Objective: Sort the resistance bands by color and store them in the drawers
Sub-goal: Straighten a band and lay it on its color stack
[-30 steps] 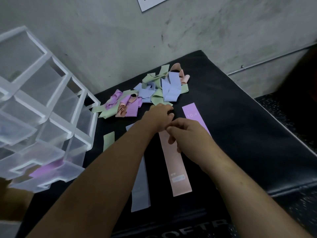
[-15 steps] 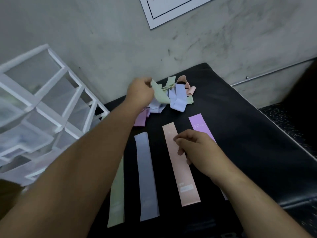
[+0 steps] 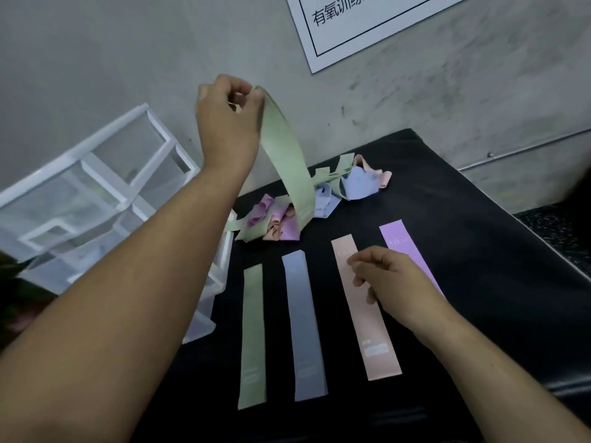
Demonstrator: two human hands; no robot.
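Since the frame half a second ago, the left hand [image 3: 228, 123] is standing higher against the wall, and the green resistance band [image 3: 287, 155] it was taking from the pile is now hanging stretched out below it. Thumb and fingers [image 3: 246, 97] of that hand are pinching the band's upper end; the strip is curving down and to the right, its labelled lower end hanging in front of the tangled pile [image 3: 323, 196], and whether it is touching the pile cannot be told. The pile, a mix of green, blue, purple and pink bands, is lying at the far side of the black desk [image 3: 479, 251], near the wall. Nearer the camera, four bands are lying flat and apart, side by side: a flat green band [image 3: 253, 337] at the left, then a blue band [image 3: 303, 324], a pink band [image 3: 364, 314] and a purple band [image 3: 399, 244]. The right hand [image 3: 390, 279] is sitting over the upper part of the pink band and partly covering the purple one, its fingers [image 3: 359, 273] loosely curled and gripping nothing visible. At the desk's left edge, just beside the flat green band, a translucent white drawer unit [image 3: 105, 193] is standing. A white sign [image 3: 367, 24] with black characters is showing on the grey wall above.
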